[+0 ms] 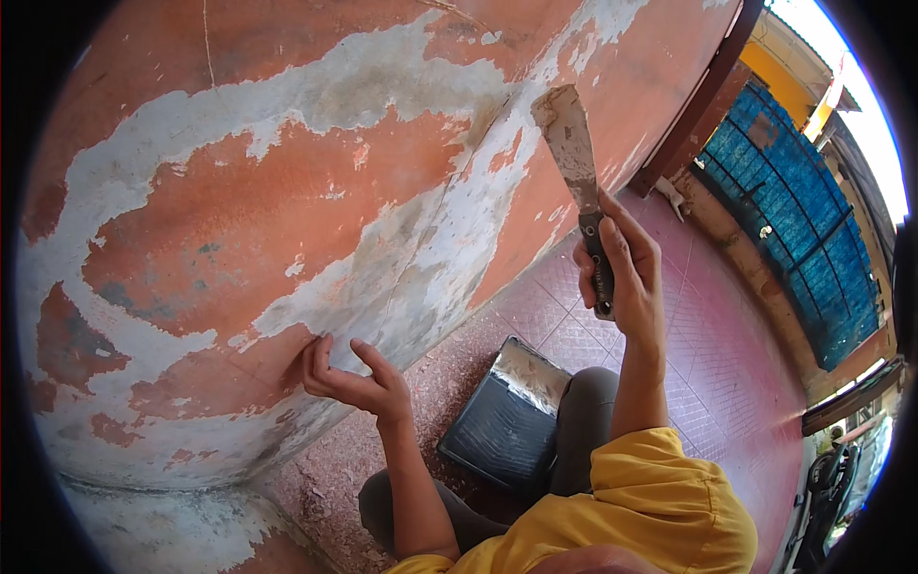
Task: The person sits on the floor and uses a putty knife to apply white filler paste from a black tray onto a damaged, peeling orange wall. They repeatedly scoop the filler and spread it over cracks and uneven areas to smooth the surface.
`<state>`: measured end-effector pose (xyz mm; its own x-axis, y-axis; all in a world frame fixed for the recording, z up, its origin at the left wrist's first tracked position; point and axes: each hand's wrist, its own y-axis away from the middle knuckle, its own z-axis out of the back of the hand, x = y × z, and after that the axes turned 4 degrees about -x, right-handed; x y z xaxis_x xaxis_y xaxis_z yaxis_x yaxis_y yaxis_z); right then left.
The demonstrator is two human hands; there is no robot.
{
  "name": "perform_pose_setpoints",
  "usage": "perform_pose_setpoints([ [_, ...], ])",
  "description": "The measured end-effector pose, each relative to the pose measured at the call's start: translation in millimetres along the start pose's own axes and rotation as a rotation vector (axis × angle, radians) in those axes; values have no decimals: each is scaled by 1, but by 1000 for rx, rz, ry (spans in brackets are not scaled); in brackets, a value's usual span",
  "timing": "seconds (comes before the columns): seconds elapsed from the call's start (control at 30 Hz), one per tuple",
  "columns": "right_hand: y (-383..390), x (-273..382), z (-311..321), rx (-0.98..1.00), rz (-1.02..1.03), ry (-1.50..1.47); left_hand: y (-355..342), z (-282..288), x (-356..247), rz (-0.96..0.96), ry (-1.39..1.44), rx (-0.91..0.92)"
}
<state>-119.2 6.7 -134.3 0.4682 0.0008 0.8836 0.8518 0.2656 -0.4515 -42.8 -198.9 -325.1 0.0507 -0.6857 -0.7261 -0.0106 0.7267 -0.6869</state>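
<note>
My right hand [626,263] is closed round the dark handle of a putty knife [571,143], which points upward. Its wide metal blade is smeared with pale residue and appears in front of the wall; whether it touches I cannot tell. My left hand [359,378] holds nothing, its fingers apart and partly bent, the fingertips at or close to the lower wall. The wall [287,210] has peeling orange paint, with broad grey-white patches laid bare and a thin crack running through one of them.
A black paint tray [502,421] with pale residue at one end lies beside my knees. Paint flakes [325,478] litter the floor along the wall. Pink patterned tiles [698,373] stretch right toward a blue-covered gate [794,220]. A motorcycle [830,493] stands at the lower right.
</note>
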Motion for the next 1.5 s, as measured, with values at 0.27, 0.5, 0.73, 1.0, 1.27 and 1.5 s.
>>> perform_pose_setpoints([
  [0.27,1,-69,-54,-225,385,199,-1,1,-3,13,19,3],
  [0.5,1,-88,-90,-311,377,95,-4,3,0,-55,-40,14],
  [0.73,-35,-98,-10,-238,827,648,-5,1,5,-114,-49,21],
  [1.0,-68,-63,47,-86,1086,1070,-2,-1,6,-106,-74,-11],
  [1.27,-87,-62,45,-85,1139,1069,0,-3,6,-62,-75,8],
  [1.5,-98,-64,43,-98,1153,1057,-2,-3,6,-106,-119,-12],
])
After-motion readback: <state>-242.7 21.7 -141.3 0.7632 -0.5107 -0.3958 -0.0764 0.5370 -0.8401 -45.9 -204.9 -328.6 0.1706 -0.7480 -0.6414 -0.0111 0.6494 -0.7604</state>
